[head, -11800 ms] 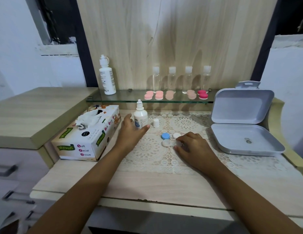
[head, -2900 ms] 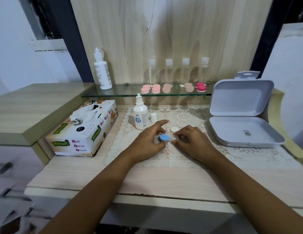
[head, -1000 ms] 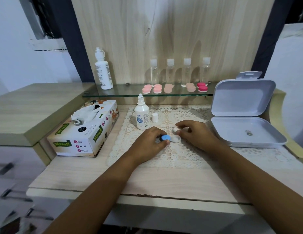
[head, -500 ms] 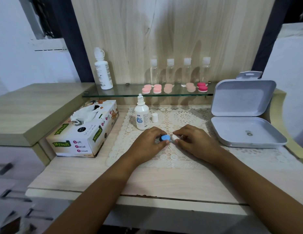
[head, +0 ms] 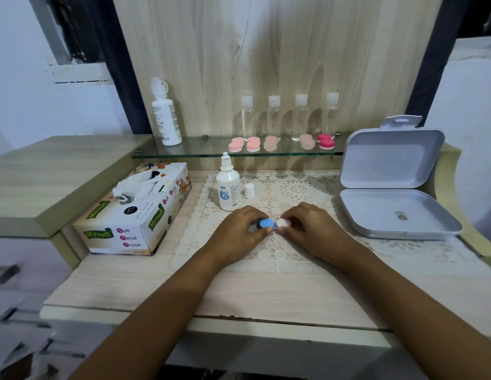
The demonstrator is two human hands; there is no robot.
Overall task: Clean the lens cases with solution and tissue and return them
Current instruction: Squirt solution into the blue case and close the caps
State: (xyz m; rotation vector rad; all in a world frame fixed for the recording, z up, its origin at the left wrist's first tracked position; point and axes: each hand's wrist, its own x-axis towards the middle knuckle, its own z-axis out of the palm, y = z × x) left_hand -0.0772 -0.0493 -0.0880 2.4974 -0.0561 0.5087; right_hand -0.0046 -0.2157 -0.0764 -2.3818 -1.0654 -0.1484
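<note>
One lens case (head: 274,224) lies on the lace mat (head: 266,256) mid-worktop. The left hand (head: 239,231) grip pinches its blue cap (head: 266,223); the right hand (head: 311,229) grip pinches its white cap (head: 282,222). The solution bottle (head: 228,187) stands uncapped at 11 o'clock, the tissue box (head: 134,215) at 9. Five pink cases (head: 280,142) wait on the glass shelf (head: 200,152) at 12. This looks like an early stage, with most cleaning left.

Four clear bottles (head: 247,117) and five pink lens cases (head: 253,144) (far shelf), two white solution bottles (head: 228,191), one tissue box (head: 137,229), one open grey box (head: 376,212), one blue-and-white lens case (head: 266,223).
</note>
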